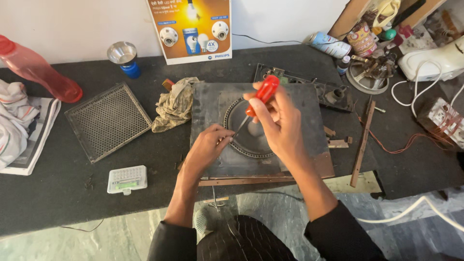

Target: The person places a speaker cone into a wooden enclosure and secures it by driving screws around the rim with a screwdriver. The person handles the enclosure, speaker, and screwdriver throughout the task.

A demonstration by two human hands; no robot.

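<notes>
My right hand [278, 123] grips a screwdriver with an orange-red handle [263, 93]; its metal shaft slants down-left to the rim of a round black speaker [251, 145]. The speaker is mounted in a dark square board [208, 101] lying flat on the black mat. My left hand [209, 145] rests on the speaker's left rim, fingers curled right at the screwdriver tip. Whether it pinches a screw there is too small to tell.
A crumpled rag [175, 104] and a perforated metal grille [107, 120] lie left of the board. A small white lamp unit [127, 179], a red bottle [36, 70], a blue-based torch [124, 57], wooden strips [363, 140], wires and cluttered parts [369, 72] surround it.
</notes>
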